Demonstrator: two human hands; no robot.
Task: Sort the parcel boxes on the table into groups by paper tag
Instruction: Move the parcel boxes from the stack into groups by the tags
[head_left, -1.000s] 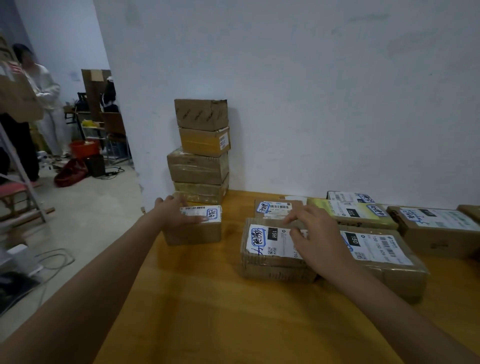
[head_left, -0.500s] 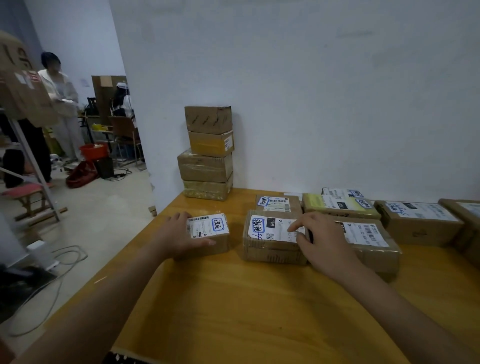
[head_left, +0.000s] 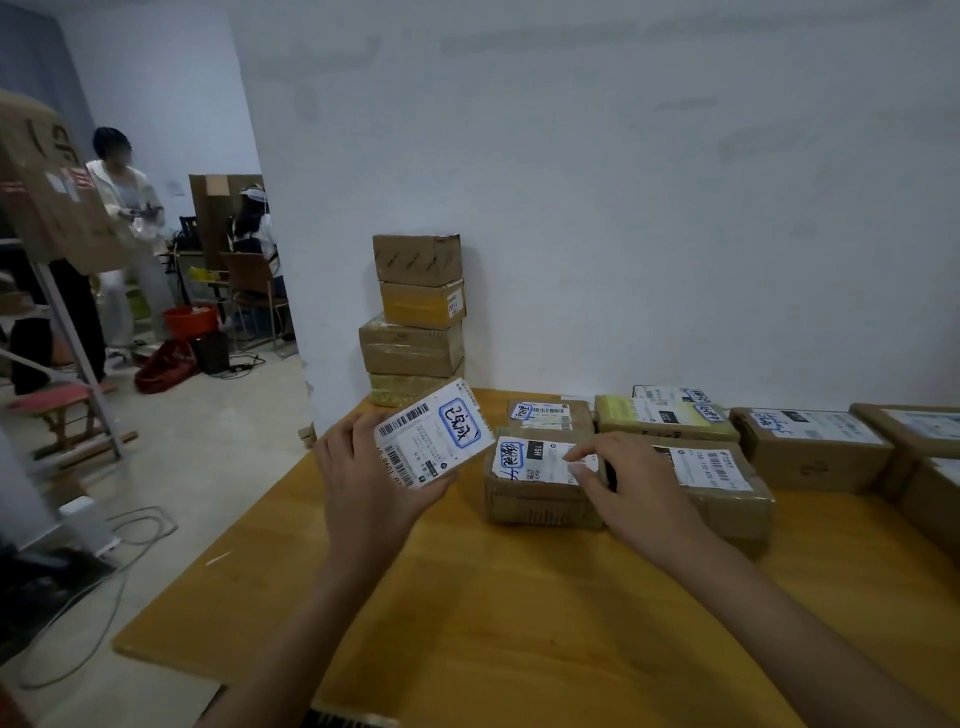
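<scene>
My left hand (head_left: 363, 483) grips a small parcel box (head_left: 434, 434) and holds it tilted above the table, its white label with a blue-framed handwritten tag facing me. My right hand (head_left: 634, 488) rests on a brown parcel (head_left: 535, 483) on the yellow table (head_left: 519, 623), fingertips on its white label. Another labelled parcel (head_left: 727, 488) lies right beside it, partly hidden by my right hand. Several more tagged parcels (head_left: 810, 436) line the wall behind.
A stack of several plain brown boxes (head_left: 415, 322) stands at the table's far left corner against the white wall. Further parcels (head_left: 930, 467) sit at the right edge. Left of the table lie open floor, cables, a stool and two people in the background.
My left hand has lifted the small parcel off the table and tilted its label towards me. My right hand stays on the brown parcel's label.
</scene>
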